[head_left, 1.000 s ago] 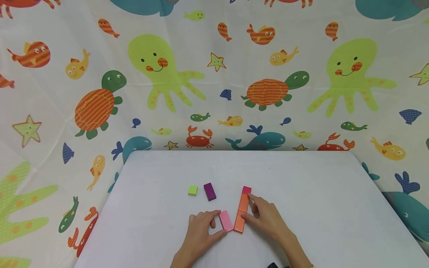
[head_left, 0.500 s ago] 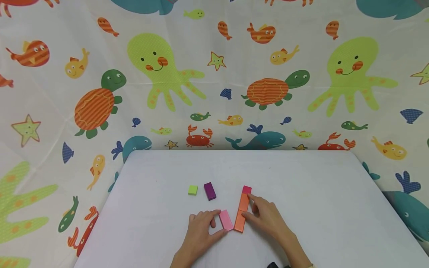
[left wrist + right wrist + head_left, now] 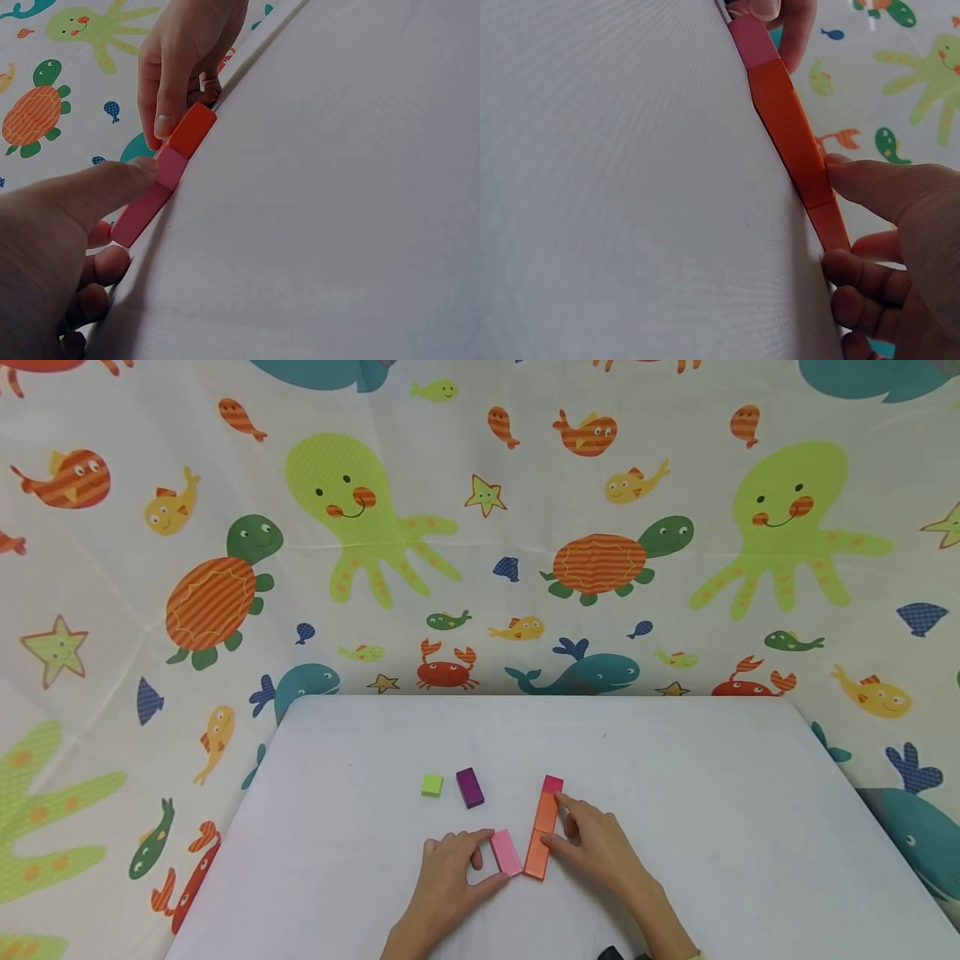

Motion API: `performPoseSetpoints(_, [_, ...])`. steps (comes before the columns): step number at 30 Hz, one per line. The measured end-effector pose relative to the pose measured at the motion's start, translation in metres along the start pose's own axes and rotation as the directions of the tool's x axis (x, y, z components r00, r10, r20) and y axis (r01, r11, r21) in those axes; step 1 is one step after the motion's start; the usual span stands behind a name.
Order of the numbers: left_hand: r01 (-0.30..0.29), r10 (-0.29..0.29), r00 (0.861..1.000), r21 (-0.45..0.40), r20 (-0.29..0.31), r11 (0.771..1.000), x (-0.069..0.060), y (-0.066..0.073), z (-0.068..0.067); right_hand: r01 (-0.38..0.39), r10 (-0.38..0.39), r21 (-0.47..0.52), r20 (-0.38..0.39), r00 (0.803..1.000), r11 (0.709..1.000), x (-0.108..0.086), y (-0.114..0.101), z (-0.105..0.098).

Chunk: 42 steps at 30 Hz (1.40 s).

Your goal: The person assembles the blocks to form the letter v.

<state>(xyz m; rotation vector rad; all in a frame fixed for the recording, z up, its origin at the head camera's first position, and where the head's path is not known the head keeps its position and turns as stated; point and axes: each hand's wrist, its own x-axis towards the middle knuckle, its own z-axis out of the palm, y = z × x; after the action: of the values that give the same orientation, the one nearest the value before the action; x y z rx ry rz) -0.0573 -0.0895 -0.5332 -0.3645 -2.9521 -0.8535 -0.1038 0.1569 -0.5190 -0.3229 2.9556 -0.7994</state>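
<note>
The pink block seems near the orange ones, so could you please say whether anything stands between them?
Nothing visible does: between the pink block and the orange blocks lies only a wedge of bare table.

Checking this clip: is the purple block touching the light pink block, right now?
Apart: the head view shows a bare strip of white tabletop between the purple block and the light pink block.
</note>
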Motion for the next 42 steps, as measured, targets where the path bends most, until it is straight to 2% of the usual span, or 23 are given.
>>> performPoseSetpoints(10, [-0.012, 0.012, 1.0, -0.001, -0.013, 1.0, -0.0005, -0.0007, 0.0004, 0.011, -0.011, -0.002, 0.002, 1.0, 1.0, -0.0003, -0.0001, -0.001])
performPoseSetpoints(21, [0.03, -0.029, 0.999, -0.03, 0.029, 0.999, 0.0004, 0.0019, -0.0023, -0.004, 0.004, 0.006, 0.014, 1.0, 1.0, 0.001, -0.0004, -0.0015])
performPoseSetpoints(27, [0.026, -0.025, 0.999, -0.035, 0.029, 0.999, -0.0002, 0.0024, -0.003, -0.018, 0.018, 0.015, 0.024, 1.0, 1.0, 0.0015, -0.0011, -0.0011])
performPoseSetpoints(34, [0.043, -0.041, 0.997, -0.037, 0.059, 0.998, 0.0021, 0.0022, -0.0038, -0.019, 0.019, 0.021, 0.024, 1.0, 1.0, 0.0011, -0.0018, -0.0018])
performPoseSetpoints(42, [0.029, -0.027, 0.998, -0.044, 0.051, 0.999, 0.0009, 0.0009, -0.0036, -0.012, 0.011, 0.026, 0.021, 1.0, 1.0, 0.0008, -0.0003, 0.0009])
